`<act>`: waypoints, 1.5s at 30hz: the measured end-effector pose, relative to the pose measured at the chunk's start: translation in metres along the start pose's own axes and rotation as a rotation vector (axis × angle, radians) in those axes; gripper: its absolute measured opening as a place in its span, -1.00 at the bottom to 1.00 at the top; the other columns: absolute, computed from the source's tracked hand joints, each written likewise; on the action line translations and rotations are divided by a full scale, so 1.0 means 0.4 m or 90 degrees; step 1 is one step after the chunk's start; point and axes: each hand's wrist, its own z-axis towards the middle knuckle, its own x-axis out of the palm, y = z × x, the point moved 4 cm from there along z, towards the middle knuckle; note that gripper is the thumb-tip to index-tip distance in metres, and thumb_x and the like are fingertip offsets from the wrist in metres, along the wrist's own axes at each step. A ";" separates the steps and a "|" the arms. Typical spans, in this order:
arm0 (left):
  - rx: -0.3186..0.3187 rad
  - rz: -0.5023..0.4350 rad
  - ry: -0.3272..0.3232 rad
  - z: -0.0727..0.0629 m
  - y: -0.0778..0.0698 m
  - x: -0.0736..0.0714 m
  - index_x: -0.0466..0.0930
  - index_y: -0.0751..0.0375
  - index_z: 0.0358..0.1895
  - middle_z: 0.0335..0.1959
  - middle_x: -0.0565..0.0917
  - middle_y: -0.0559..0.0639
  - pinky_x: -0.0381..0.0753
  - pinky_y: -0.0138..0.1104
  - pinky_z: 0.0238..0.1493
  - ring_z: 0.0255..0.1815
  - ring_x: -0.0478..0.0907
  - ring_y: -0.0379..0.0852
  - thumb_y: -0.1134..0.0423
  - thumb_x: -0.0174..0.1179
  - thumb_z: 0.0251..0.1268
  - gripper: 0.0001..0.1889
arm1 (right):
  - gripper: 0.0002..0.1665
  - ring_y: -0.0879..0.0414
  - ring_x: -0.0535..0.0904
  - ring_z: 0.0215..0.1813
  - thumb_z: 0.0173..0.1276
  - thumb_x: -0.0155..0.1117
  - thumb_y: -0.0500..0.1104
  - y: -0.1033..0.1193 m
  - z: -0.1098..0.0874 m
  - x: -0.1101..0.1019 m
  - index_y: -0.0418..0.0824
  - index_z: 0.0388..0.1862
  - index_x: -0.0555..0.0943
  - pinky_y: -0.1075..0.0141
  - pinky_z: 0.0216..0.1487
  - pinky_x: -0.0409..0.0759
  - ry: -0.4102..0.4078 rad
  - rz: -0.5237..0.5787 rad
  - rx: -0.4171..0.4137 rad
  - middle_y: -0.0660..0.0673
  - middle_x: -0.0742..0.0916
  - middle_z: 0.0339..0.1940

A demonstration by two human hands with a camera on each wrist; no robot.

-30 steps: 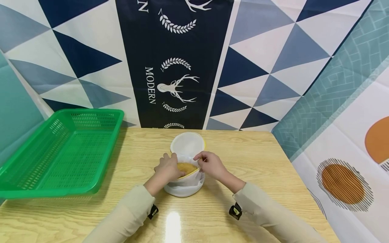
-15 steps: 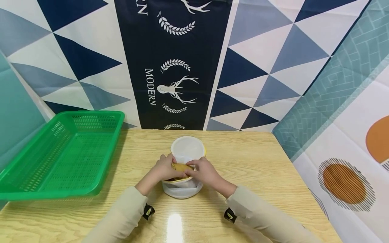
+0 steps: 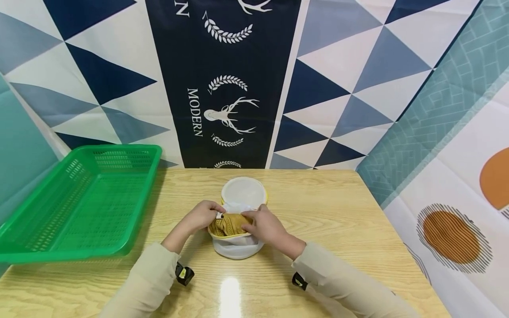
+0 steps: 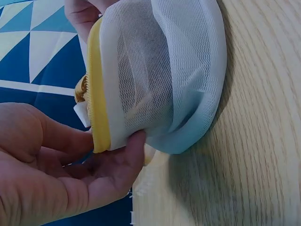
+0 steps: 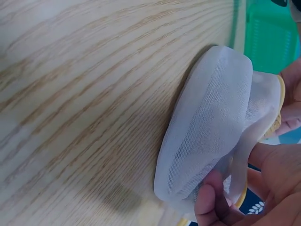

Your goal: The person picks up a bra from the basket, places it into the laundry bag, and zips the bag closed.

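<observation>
A round white mesh laundry bag (image 3: 237,251) stands on the table, its flap lid (image 3: 243,191) folded back behind it. Yellow zipper tape (image 4: 99,89) edges its mouth. Inside lies a mustard-coloured, lacy garment (image 3: 227,224) with a small white tag at its left end. My left hand (image 3: 202,216) pinches the left rim, thumb at the zipper and fingertips against the mesh outside. On the other side, my right hand (image 3: 267,226) grips the right rim; in the right wrist view its fingers (image 5: 211,197) press the outer mesh. The lower part of the garment is hidden within the bag.
A large green plastic basket (image 3: 107,207) stands on the left of the wooden table (image 3: 318,207). Patterned cloth (image 3: 230,88) hangs along the table's back edge, and another printed sheet (image 3: 449,238) runs down the right side.
My left hand has drawn back from inside the bag to its left rim. My right hand moved inward and closer. More of the mustard garment and its white tag now show.
</observation>
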 end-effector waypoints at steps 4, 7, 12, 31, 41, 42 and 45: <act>0.015 0.026 -0.024 -0.001 0.001 -0.010 0.60 0.42 -0.05 -0.06 0.57 0.26 0.21 -0.46 -0.71 -0.77 0.11 -0.27 0.61 -0.20 0.05 -0.55 | -0.54 0.16 0.27 -0.40 0.21 0.33 0.00 0.007 0.000 0.004 -0.11 0.08 0.62 0.41 -0.56 0.28 -0.002 -0.030 -0.004 -0.06 0.53 -0.45; 0.018 0.055 -0.038 -0.003 -0.005 -0.021 0.62 0.40 -0.07 -0.05 0.57 0.27 0.19 -0.47 -0.69 -0.76 0.11 -0.26 0.61 -0.17 0.01 -0.56 | -0.56 0.15 0.28 -0.41 0.21 0.33 -0.01 0.012 0.001 0.007 -0.11 0.07 0.63 0.39 -0.59 0.29 -0.006 -0.054 -0.006 -0.08 0.51 -0.45; 0.004 0.080 -0.040 -0.006 -0.024 -0.045 0.62 0.39 -0.07 0.02 0.57 0.26 0.38 -0.43 -0.57 -0.51 0.35 -0.15 0.60 -0.19 0.01 -0.54 | -0.59 0.14 0.32 -0.43 0.24 0.31 -0.02 0.017 0.001 0.011 -0.10 0.05 0.63 0.37 -0.57 0.36 -0.004 -0.080 -0.002 -0.12 0.51 -0.39; 0.045 0.160 -0.040 0.002 -0.027 0.003 0.71 0.27 -0.28 -0.27 0.70 0.07 0.53 -0.37 -0.34 -0.30 0.54 -0.13 0.29 0.33 0.07 -0.84 | -0.53 0.13 0.35 -0.32 0.22 0.33 -0.01 0.000 0.009 0.018 -0.20 0.06 0.60 0.36 -0.45 0.39 0.019 -0.010 0.031 -0.11 0.60 -0.33; 0.070 0.256 -0.058 -0.008 -0.025 0.041 0.61 0.29 -0.42 -0.22 0.45 0.17 0.45 -0.31 -0.36 -0.36 0.40 -0.05 0.39 0.40 -0.16 -0.82 | -0.66 0.14 0.38 -0.41 0.25 0.28 -0.15 -0.037 0.006 -0.019 -0.31 -0.05 0.65 0.37 -0.41 0.40 0.013 0.132 0.101 -0.17 0.61 -0.36; 0.068 0.275 -0.064 -0.009 -0.026 0.044 0.60 0.27 -0.44 -0.25 0.44 0.14 0.45 -0.30 -0.33 -0.35 0.39 -0.06 0.38 0.39 -0.16 -0.83 | -0.70 0.14 0.38 -0.45 0.28 0.24 -0.19 -0.041 0.006 -0.022 -0.31 -0.06 0.65 0.38 -0.44 0.39 0.010 0.149 0.112 -0.17 0.62 -0.35; 0.065 0.320 -0.074 -0.011 -0.033 0.053 0.57 0.23 -0.47 -0.33 0.42 0.09 0.47 -0.29 -0.35 -0.39 0.40 -0.06 0.38 0.35 -0.11 -0.87 | -0.75 0.17 0.37 -0.55 0.34 0.13 -0.26 -0.055 0.005 -0.030 -0.29 -0.09 0.66 0.40 -0.53 0.39 0.006 0.197 0.160 -0.17 0.66 -0.35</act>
